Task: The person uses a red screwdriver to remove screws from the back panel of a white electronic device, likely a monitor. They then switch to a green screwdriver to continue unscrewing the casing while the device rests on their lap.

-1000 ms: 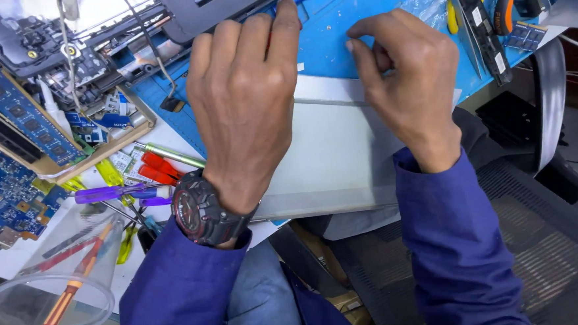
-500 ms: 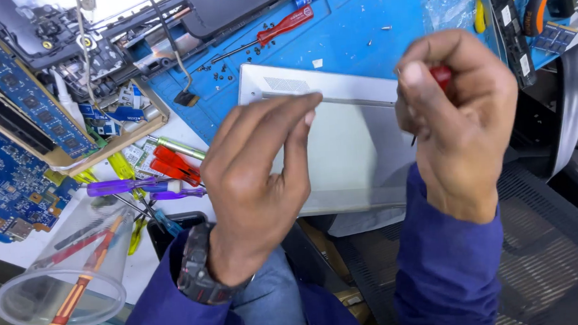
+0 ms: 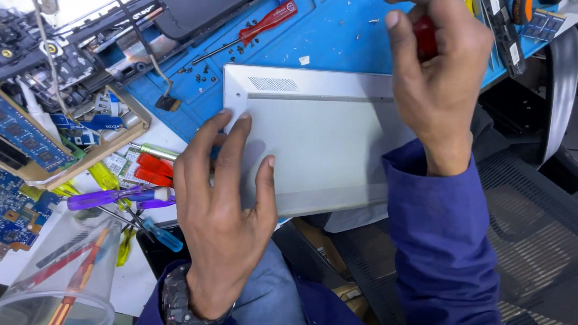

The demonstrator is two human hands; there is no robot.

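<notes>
A silver laptop [image 3: 327, 141] lies bottom side up on a blue work mat [image 3: 348, 34]. My left hand [image 3: 222, 212] rests flat on its near left corner with the fingers spread. My right hand [image 3: 439, 69] is raised over the laptop's right edge, closed around a red-handled screwdriver [image 3: 425, 38] whose tip is hidden. Several small dark screws [image 3: 240, 49] lie loose on the mat beyond the laptop, beside another red-handled screwdriver [image 3: 265, 24].
To the left are blue circuit boards [image 3: 1, 197], a wooden tray of parts [image 3: 97, 146], and a pile of purple, red, blue and yellow screwdrivers [image 3: 132, 190]. A clear plastic cup [image 3: 52, 293] holds tools at bottom left. A black chair [image 3: 543, 228] is on the right.
My right hand rose off the laptop with the red screwdriver. My left hand lifted briefly, then came down on the laptop's near left corner.
</notes>
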